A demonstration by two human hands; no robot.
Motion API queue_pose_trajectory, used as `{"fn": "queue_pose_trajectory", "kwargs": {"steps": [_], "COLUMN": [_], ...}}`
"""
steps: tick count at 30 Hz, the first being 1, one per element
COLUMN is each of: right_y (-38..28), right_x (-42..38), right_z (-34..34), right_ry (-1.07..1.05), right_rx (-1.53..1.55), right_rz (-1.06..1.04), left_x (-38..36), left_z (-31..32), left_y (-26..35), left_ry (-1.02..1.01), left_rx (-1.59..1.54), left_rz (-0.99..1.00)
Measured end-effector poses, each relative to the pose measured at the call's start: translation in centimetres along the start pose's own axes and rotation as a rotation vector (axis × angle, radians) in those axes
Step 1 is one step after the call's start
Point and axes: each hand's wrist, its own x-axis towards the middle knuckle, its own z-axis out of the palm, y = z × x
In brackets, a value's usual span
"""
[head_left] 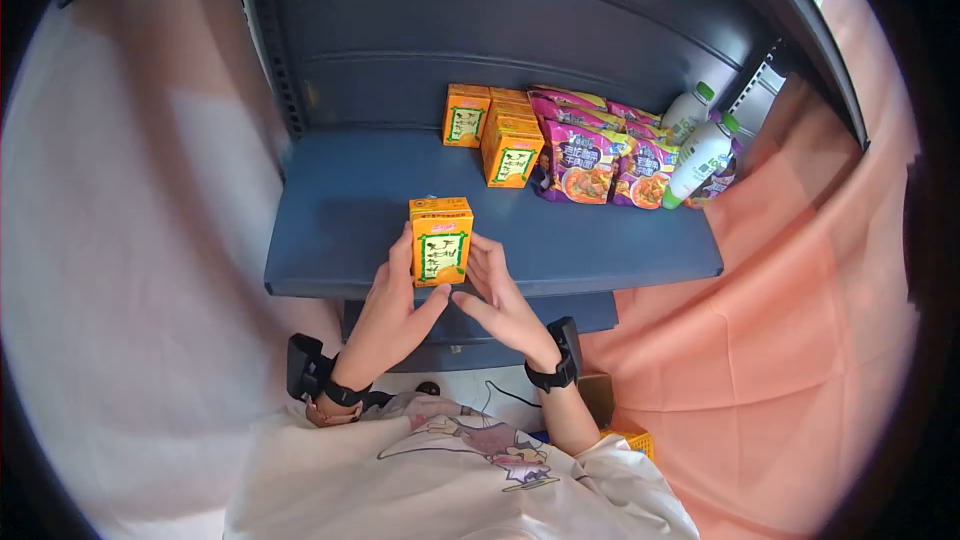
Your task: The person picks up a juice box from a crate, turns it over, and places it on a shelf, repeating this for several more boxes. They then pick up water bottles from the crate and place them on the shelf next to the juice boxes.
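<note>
An orange-yellow drink carton [441, 245] with green-framed writing stands upright between my two hands, near the front edge of the shelf. My left hand [397, 310] is closed on its left side, the thumb low across the front. From the right, my right hand [503, 308] curves round the carton with its fingers along that side and its thumb near the lower corner. Parts of the fingers are hidden behind the carton. Farther back on the shelf, a single matching carton [466, 117] stands beside a row of cartons [513, 155].
The blue-grey shelf [345, 230] has a dark back panel [400, 30]. Purple noodle packets [582, 162] stand right of the cartons, then white bottles with green caps [700, 160]. Pink cloth [740, 350] hangs at the right, pale cloth [150, 270] at the left.
</note>
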Motion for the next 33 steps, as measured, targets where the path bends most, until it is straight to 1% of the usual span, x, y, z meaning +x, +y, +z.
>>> {"fn": "queue_pose_trajectory", "kwargs": {"steps": [2,4,7,10,11,12,14,15,16,17,18,20,21,23,24,26,28,30,32,33], "right_y": [0.5,1.0,2.3,2.4,2.5,2.2,0.7,0.2,-0.2,-0.4,-0.3,0.0,0.1,0.6,0.9,1.5,1.1,0.8,1.1,1.1], "right_x": [0.9,1.8,3.4,4.1,4.0,3.5,2.2,1.8,1.6,1.4,1.1,1.2,1.4,2.1,2.7,4.3,5.9,6.4,6.7,7.0], "right_z": [0.0,0.0,-0.6,-1.4,-1.6,-1.6,-1.5,-1.3,-1.1,-0.7,-0.5,-0.7,-0.9,-1.2,-1.4,-2.2,-2.8,-2.8,-3.0,-3.2], "right_ry": [0.014,0.052,0.084,0.104,0.141,0.136,0.194,0.173,0.175,0.158,0.143,0.134,0.115,0.135,0.156,0.169,0.204,0.248,0.326,0.325], "right_rx": [0.002,-0.021,0.003,-0.005,-0.068,-0.068,-0.253,-0.273,-0.271,-0.118,0.036,0.094,0.144,0.178,0.211,0.235,0.296,0.334,0.517,0.524], "right_rz": [0.000,-0.078,-0.134,-0.106,-0.103,-0.109,0.183,0.231,0.234,0.244,0.252,0.227,0.194,0.171,0.148,0.117,0.085,0.104,0.165,0.156], "left_x": [0.9,1.8,2.9,3.7,3.8,3.7,3.4,3.1,2.7,2.6,2.6,2.6,2.9,4.6,5.4,7.1,8.6,9.5,10.0,10.5], "left_z": [-0.2,-0.2,0.1,-0.1,-0.2,-0.3,-1.3,-1.9,-2.4,-2.8,-2.5,-1.6,-0.9,0.4,0.6,0.8,1.0,1.3,1.9,2.1], "left_y": [-0.6,-1.4,-2.2,-2.8,-3.0,-3.3,-2.7,-2.0,-1.1,0.3,0.1,-0.9,-1.9,-3.9,-3.8,-3.4,-3.1,-2.6,-3.2,-3.4], "left_ry": [-0.009,-0.023,0.003,-0.011,-0.036,-0.062,-0.083,-0.167,-0.256,-0.311,-0.319,-0.256,-0.258,-0.203,-0.200,-0.191,-0.177,-0.118,-0.093,-0.070], "left_rx": [0.000,0.005,0.009,-0.067,-0.100,-0.133,-0.098,-0.096,-0.094,-0.092,-0.091,-0.182,-0.182,-0.429,-0.424,-0.631,-0.624,-0.567,-0.565,-0.599], "left_rz": [0.003,0.005,0.082,0.118,0.149,0.182,0.174,0.037,-0.104,-0.260,-0.268,-0.116,-0.121,0.073,0.070,-0.057,-0.081,-0.179,-0.158,-0.171]}}
